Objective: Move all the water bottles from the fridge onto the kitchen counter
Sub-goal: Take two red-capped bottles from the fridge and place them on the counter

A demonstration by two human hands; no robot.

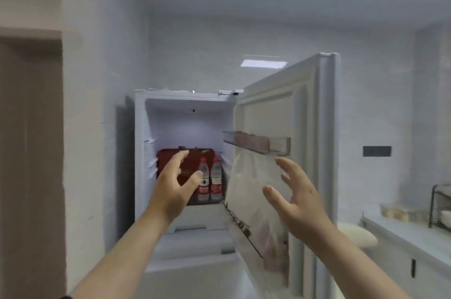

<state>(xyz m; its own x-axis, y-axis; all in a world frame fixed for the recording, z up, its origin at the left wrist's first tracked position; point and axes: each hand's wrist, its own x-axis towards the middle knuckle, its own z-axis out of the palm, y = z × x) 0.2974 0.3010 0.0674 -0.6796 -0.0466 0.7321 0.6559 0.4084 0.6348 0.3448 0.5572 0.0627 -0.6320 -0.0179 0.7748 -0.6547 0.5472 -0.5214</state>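
The white fridge [140, 142] stands ahead with its upper door [305, 108] swung open to the right. Inside, two clear water bottles with red labels, one [204, 180] beside the other [216, 178], stand upright on a shelf to the right of a dark red pack [170, 158]. My left hand [174, 185] reaches toward the shelf with fingers spread, in front of the red pack and just left of the bottles, holding nothing. My right hand [296, 195] hovers open in front of the door's inner side, empty.
A clear door bin [258, 143] juts out above my right hand, with a plastic bag [246, 189] hanging below it. The kitchen counter [402, 233] runs along the right, carrying a black wire rack [439, 206]. A brown door [29, 152] is at the left.
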